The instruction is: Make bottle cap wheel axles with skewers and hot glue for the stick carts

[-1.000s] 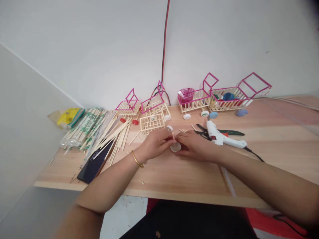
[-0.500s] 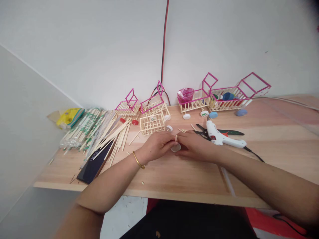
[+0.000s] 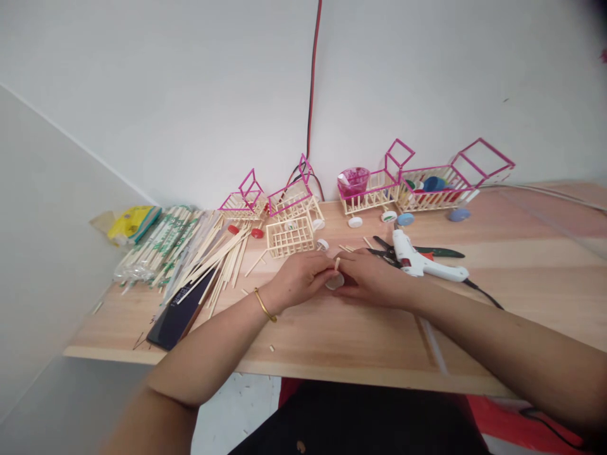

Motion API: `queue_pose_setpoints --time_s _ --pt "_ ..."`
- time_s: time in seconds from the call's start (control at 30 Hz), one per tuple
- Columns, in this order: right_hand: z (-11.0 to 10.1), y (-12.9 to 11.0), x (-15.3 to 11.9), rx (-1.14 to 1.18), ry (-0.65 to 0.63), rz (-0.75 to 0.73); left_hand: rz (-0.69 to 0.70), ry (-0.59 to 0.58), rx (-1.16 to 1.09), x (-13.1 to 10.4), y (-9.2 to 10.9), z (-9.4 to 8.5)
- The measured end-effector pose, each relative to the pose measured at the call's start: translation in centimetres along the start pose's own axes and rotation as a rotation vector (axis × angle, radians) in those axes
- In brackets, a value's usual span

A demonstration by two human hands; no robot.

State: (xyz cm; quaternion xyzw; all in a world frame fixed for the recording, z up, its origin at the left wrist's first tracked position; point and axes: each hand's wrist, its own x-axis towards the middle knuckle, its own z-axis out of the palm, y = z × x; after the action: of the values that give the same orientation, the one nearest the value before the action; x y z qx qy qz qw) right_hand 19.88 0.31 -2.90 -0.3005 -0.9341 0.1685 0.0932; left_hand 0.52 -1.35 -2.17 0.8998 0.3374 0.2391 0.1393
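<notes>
My left hand (image 3: 306, 278), a gold bangle on its wrist, meets my right hand (image 3: 372, 278) above the middle of the table. Between them is a white bottle cap (image 3: 334, 282), tilted, with a short wooden stick (image 3: 337, 263) standing up at its upper edge. My left thumb and fingers pinch at the stick; my right fingers close round the cap. Both sets of fingertips are partly hidden. Just beyond my left hand stands a small stick-built basket (image 3: 290, 237), with a white wheel (image 3: 322, 244) near it.
A white glue gun (image 3: 422, 260) and dark pliers (image 3: 446, 252) lie right of my hands. Loose sticks (image 3: 227, 259), a phone (image 3: 173, 322) and bagged sticks (image 3: 164, 243) lie left. Stick carts with purple rims (image 3: 372, 199) line the wall. The table's front edge (image 3: 332, 377) is near me.
Hardly anything differs. The short stick between my hands has shifted slightly right and leans a little more; the cap has turned or moved very slightly with it.
</notes>
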Motion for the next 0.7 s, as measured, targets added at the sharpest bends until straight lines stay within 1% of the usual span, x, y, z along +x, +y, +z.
queue_pose_setpoints --time_s 0.33,0.5,0.7 --pt "-0.01 -0.03 0.01 0.003 0.004 0.011 -0.001 0.011 -0.001 0.06 0.12 0.14" --pt "0.07 0.08 -0.02 0.009 0.009 0.0 -0.014 0.004 -0.001 0.04 0.19 -0.06" --pt "-0.03 -0.06 -0.01 0.012 0.009 0.013 -0.049 0.055 -0.086 -0.04 0.28 -0.58"
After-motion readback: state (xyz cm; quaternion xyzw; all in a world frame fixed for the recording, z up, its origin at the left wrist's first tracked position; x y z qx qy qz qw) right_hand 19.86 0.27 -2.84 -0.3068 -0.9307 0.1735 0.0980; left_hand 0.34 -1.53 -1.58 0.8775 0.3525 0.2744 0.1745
